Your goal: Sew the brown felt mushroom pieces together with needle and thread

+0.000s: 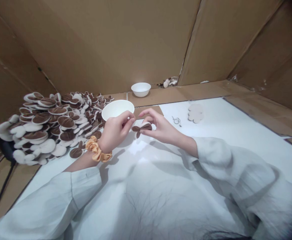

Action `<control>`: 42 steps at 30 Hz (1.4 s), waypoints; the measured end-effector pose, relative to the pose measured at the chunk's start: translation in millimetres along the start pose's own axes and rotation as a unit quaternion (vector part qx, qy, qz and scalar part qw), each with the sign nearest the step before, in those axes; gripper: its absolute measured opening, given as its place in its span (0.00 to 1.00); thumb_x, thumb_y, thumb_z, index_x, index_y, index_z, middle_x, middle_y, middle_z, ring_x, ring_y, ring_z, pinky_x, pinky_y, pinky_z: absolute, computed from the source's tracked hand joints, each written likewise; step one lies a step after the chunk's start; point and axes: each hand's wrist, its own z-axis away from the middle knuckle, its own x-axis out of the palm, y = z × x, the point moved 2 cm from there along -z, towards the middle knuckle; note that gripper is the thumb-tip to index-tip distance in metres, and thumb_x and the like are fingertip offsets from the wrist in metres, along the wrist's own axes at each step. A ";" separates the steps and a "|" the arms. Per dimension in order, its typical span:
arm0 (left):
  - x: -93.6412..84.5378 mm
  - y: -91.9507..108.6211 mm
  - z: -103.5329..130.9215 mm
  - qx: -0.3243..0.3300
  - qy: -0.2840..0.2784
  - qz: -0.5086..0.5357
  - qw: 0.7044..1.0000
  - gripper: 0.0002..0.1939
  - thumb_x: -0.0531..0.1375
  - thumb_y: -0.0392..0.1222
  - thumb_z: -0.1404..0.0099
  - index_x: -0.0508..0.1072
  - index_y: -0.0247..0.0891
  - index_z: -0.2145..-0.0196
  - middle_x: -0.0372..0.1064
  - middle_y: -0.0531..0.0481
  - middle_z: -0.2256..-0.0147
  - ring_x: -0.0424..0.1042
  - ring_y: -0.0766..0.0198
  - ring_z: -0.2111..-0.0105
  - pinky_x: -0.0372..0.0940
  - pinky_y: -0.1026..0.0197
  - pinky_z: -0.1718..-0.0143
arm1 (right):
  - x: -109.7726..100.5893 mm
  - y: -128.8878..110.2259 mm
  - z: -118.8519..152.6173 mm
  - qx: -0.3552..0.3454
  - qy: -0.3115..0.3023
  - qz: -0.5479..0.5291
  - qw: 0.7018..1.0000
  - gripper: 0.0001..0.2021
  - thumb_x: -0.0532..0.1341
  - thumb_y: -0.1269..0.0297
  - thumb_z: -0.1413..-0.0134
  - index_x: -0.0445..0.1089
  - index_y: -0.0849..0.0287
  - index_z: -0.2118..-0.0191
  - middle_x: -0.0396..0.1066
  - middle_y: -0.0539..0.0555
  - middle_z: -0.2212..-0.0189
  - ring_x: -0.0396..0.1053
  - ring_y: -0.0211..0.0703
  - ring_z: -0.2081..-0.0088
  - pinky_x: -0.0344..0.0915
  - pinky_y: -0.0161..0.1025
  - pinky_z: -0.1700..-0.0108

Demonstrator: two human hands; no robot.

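Observation:
My right hand (162,128) grips a small brown-and-white fabric piece (138,128) with ear-like flaps, held just above the white table. Close on its left, my left hand (118,130) is closed in a pinch, thumb against forefinger. Whatever those fingertips hold, if anything, is too small to make out. An orange scrunchie (97,150) circles the left wrist. Behind the left hand stands a large white bowl (113,110); its inside looks plain white where it shows.
At the left rises a big heap of similar brown-and-white fabric pieces (66,121). A smaller white bowl (141,89) stands at the back by the cardboard wall (116,43). To the right lie tangled dark thread (177,121) and a pale flower-shaped piece (195,113).

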 end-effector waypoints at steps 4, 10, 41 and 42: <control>-0.3 7.7 1.5 0.004 -0.014 0.006 1.000 0.08 0.51 0.40 0.37 0.69 0.37 0.68 0.69 0.55 0.79 0.61 0.71 0.82 0.54 0.70 0.76 | 1.0 4.1 0.5 0.025 0.000 0.021 0.999 0.15 0.60 0.72 0.55 0.58 0.57 0.60 0.67 0.46 0.76 0.66 0.37 0.73 0.59 0.36 0.67; -0.8 12.4 4.3 0.015 -0.018 0.015 1.000 0.08 0.52 0.40 0.37 0.68 0.38 0.69 0.67 0.56 0.80 0.59 0.72 0.83 0.53 0.70 0.77 | -0.4 6.7 -2.2 0.044 0.006 -0.020 0.999 0.11 0.60 0.73 0.57 0.59 0.58 0.65 0.70 0.49 0.74 0.69 0.38 0.70 0.60 0.35 0.68; 16.4 -3.5 3.4 -0.004 -0.114 0.011 0.993 0.09 0.49 0.37 0.37 0.67 0.37 0.68 0.68 0.53 0.75 0.65 0.66 0.76 0.55 0.67 0.72 | -8.4 5.9 -4.0 0.145 -0.105 -0.132 0.975 0.09 0.63 0.72 0.59 0.63 0.60 0.69 0.71 0.51 0.74 0.69 0.37 0.72 0.63 0.35 0.71; 15.3 -3.5 2.3 0.000 -0.119 0.000 0.993 0.09 0.49 0.38 0.37 0.68 0.37 0.69 0.68 0.53 0.76 0.64 0.67 0.77 0.54 0.67 0.73 | -6.9 7.8 -3.2 0.153 -0.092 -0.113 0.978 0.10 0.63 0.73 0.60 0.61 0.60 0.70 0.71 0.51 0.74 0.69 0.37 0.73 0.64 0.35 0.71</control>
